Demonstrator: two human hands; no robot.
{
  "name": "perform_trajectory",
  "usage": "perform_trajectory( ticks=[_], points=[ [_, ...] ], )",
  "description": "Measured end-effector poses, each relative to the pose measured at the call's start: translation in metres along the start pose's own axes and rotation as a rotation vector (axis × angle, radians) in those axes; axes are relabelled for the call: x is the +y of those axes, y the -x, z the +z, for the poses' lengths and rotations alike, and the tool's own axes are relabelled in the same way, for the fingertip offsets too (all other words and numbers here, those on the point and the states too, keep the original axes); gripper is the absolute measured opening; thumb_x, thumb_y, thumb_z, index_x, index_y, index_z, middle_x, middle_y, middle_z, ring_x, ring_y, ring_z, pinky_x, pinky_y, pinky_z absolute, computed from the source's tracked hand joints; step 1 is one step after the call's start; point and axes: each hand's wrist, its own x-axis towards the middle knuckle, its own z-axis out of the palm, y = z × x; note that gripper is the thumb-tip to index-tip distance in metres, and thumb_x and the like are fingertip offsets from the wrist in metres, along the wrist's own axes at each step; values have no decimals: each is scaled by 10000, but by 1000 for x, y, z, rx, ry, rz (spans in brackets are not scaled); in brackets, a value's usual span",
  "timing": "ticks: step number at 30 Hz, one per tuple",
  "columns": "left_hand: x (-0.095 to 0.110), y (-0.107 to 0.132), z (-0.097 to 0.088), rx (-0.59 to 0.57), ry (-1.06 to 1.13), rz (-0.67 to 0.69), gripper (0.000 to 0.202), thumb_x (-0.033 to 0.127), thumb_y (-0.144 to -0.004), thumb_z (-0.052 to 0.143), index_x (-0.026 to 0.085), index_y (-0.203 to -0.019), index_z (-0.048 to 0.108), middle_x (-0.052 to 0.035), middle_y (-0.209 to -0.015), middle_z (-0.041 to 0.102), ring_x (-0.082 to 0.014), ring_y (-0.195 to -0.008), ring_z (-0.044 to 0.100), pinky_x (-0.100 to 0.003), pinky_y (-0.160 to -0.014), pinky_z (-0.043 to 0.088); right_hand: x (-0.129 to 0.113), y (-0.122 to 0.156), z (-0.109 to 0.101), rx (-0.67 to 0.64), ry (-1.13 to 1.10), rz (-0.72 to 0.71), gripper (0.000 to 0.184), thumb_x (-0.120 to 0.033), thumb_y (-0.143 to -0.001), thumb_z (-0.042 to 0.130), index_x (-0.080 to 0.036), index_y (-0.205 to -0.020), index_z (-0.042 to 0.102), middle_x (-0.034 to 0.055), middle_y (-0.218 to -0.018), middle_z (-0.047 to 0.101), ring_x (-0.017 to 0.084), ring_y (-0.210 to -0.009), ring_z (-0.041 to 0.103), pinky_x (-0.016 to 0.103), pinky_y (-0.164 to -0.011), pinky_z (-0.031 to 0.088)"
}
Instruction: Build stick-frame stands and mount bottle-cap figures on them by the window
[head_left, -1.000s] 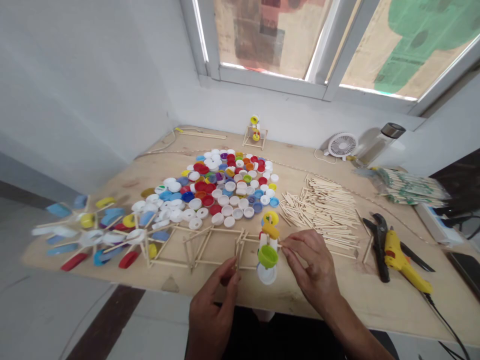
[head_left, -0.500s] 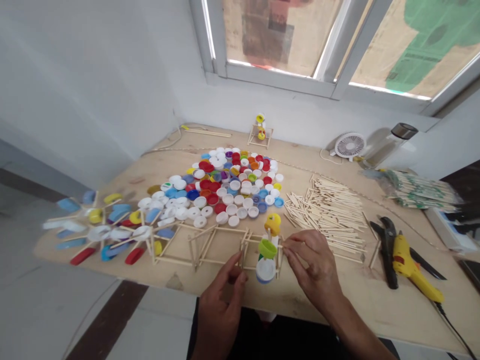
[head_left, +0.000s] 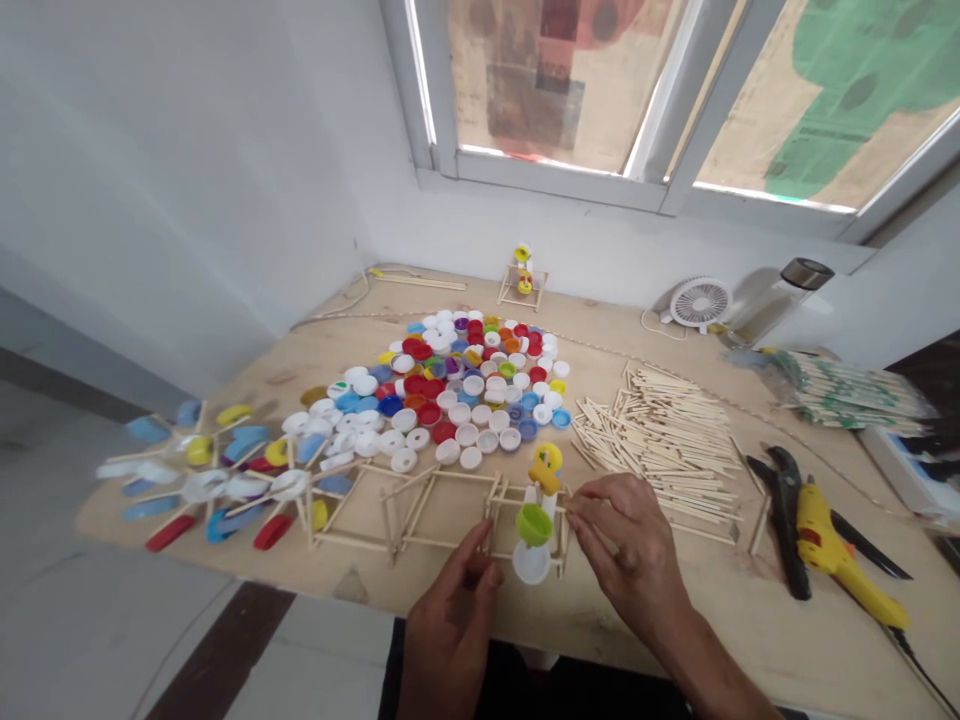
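Observation:
A small wooden stick frame [head_left: 561, 545] stands on the table between my hands. Inside it sits a wheel of bottle caps, with a yellow cap [head_left: 546, 468] at the top, a lime green cap [head_left: 534, 524] in the middle and a white cap [head_left: 532, 563] lowest. My right hand [head_left: 630, 540] is closed in a pinch at the frame's right side, by the end of the crosswise stick. On the opposite side, the thumb and fingers of my left hand [head_left: 454, 620] are closed on the frame's left edge; their tips are partly hidden.
Left of my hands stand more stick frames [head_left: 442, 478] and several cap wheels [head_left: 202, 485]. Behind lies a heap of coloured bottle caps [head_left: 450, 390]. A stick pile [head_left: 660, 440], pliers-like black cutters [head_left: 784, 520] and a yellow glue gun [head_left: 844, 560] lie right. A finished-looking model [head_left: 523, 280] stands at the back.
The cap wheel has turned slightly in the frame, so its caps face a little differently. Both hands stay at the frame's sides. The whole view has shifted slightly downward.

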Motion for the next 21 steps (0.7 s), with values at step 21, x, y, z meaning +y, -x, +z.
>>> perform_trajectory(
  ticks=[21],
  points=[
    [-9, -7, -8, -131, -108, 43, 515, 521, -772, 556, 207, -1176, 614, -20, -821, 722, -190, -790, 681, -270, -726, 532, -1, 1, -2, 0, -17, 40, 134, -137, -861, 565, -208, -911, 667, 43, -842, 660, 182, -789, 587, 354, -715, 426]
  ],
)
